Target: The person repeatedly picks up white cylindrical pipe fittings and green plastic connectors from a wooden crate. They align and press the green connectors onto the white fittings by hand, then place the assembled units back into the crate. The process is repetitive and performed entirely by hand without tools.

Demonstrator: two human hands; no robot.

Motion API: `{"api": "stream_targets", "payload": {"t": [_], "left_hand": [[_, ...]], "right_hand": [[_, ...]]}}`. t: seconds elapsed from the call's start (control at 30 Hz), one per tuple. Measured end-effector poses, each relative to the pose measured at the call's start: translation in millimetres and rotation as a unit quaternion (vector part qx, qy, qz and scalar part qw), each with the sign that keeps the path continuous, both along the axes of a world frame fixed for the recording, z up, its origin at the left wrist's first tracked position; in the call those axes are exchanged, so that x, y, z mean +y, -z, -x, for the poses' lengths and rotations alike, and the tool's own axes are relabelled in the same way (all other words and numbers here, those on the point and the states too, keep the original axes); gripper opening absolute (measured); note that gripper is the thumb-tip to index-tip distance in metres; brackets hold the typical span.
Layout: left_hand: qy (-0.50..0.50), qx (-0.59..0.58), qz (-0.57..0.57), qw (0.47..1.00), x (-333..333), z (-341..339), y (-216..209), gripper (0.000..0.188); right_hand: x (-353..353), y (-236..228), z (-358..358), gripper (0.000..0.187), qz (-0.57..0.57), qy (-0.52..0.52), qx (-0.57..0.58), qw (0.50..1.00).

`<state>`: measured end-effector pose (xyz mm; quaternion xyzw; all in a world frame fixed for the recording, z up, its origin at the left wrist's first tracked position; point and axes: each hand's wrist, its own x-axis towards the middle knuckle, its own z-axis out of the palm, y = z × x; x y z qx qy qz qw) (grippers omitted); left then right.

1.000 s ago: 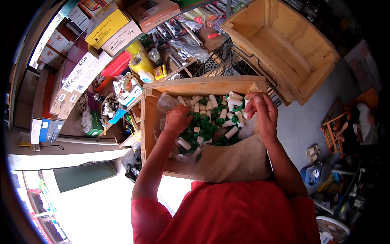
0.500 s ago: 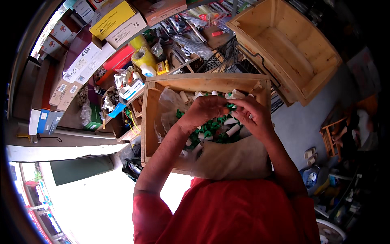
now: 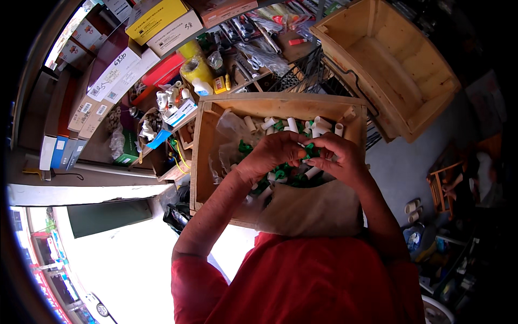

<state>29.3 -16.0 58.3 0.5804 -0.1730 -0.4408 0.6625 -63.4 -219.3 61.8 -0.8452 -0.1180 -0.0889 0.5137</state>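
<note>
Over a wooden box, my left hand and my right hand meet at the fingertips. Both are closed in a pinch on a small green plastic piece; its exact kind is too small to make out, and the fingers partly cover it. Below them in the box lie several short white tubes mixed with green plastic pieces. A crumpled clear plastic bag lines the box's left side. Tan cloth drapes across its near edge, against my red shirt.
Another wooden box rests at the far right on a black wire rack. Shelves at the left carry cardboard boxes, white fittings and a yellow roll. Slippers lie on the floor near a wooden stool.
The view has shifted slightly, so the box appears a little farther right. My hands stay together at the green piece, fingers slightly rearranged, and more white tubes show beyond them.
</note>
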Motion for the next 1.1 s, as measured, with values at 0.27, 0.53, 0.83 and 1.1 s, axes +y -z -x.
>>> {"api": "stream_targets", "payload": {"t": [0.27, 0.53, 0.83, 1.1], "left_hand": [[0.172, -0.473, -0.313, 0.806, 58.2, -4.4, 27.2, 0.014], [0.227, -0.676, -0.355, 0.604, 95.2, 11.6, 80.3, 0.016], [0.080, -0.511, -0.258, 0.816, 70.7, -12.7, 18.0, 0.022], [-0.107, -0.368, -0.063, 0.922, -12.7, 6.5, 8.9, 0.027]], "right_hand": [[-5.3, 14.4, -3.1, 0.027, -0.091, 0.061, -0.021, 0.994], [-5.0, 6.4, -3.0, 0.031, -0.149, 0.071, 0.016, 0.986], [-7.6, 3.2, -3.4, 0.033, -0.156, 0.081, 0.021, 0.984], [-7.1, 4.4, -2.2, 0.032, -0.204, 0.095, 0.017, 0.974]]}}
